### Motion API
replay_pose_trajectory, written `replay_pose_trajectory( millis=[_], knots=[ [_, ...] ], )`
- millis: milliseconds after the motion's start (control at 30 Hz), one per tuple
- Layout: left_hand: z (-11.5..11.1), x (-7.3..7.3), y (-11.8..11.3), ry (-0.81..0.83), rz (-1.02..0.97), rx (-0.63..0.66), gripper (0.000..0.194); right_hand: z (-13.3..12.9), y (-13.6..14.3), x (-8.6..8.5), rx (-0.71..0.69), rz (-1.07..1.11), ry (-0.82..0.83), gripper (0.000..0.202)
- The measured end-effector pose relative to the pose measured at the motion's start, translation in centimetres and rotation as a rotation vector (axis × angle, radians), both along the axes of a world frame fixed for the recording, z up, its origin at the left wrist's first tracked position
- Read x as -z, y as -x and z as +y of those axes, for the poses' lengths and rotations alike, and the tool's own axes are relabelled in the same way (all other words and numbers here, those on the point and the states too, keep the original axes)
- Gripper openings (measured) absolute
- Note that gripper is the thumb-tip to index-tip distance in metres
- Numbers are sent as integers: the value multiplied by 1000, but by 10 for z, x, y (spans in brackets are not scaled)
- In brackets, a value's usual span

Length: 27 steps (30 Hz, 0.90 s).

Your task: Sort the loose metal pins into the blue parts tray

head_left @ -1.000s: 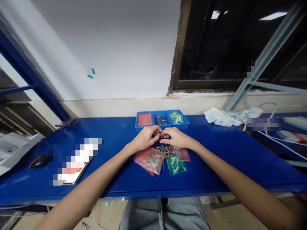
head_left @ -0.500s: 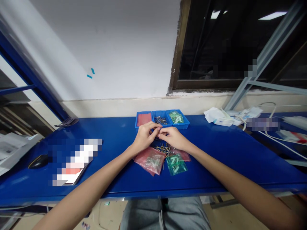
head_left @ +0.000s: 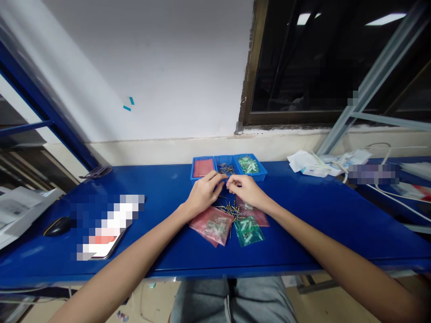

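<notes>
My left hand (head_left: 206, 192) and my right hand (head_left: 247, 191) are above the desk, just in front of a blue three-part bin (head_left: 262, 172). The left fingers are bent, with the index reaching toward the right hand. My right fingers are curled into a pinch. Anything between the fingers is too small to make out. Below lies a pile of thin metal pins (head_left: 230, 209), some gold-coloured. Around it are a pink plastic bag (head_left: 215, 228) with small pale pieces, a green plastic bag (head_left: 249, 231) with white pieces, and another pink bag (head_left: 259, 217) partly under my right wrist.
The bin holds pink bags (head_left: 203, 167), metal pins (head_left: 226, 168) and green bags (head_left: 248, 164). A black mouse (head_left: 58, 226) and a phone-like device (head_left: 104, 251) are at left on the blue desk (head_left: 161, 264). Papers (head_left: 311, 164) and cables lie at right.
My hands have drawn slightly apart, leaving a small gap between the fingertips that were together before. The bags and the pin pile stay in place.
</notes>
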<state>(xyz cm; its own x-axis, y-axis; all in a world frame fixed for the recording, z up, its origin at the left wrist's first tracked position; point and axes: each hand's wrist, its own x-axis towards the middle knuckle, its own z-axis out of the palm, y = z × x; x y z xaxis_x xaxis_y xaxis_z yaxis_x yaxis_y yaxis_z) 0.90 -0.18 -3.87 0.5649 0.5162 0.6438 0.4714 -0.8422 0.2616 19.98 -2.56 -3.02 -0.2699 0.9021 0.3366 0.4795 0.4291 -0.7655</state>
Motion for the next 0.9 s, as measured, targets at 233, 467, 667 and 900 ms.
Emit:
replay_pose_trajectory(
  millis=[233,467,667,900],
  knots=[
    [1,1,2,-33,63,-48,13,-6,4,-2,6,-56,-50,17],
    [3,3,2,-22,12,-47,13,-5,2,-5,53,-4,-95,32],
    [1,3,-1,71,-47,60,15,-2,1,2,47,-67,-157,9],
    [-1,-4,-2,185,-136,98,12,-4,2,0,5,-84,-174,6]
  ],
)
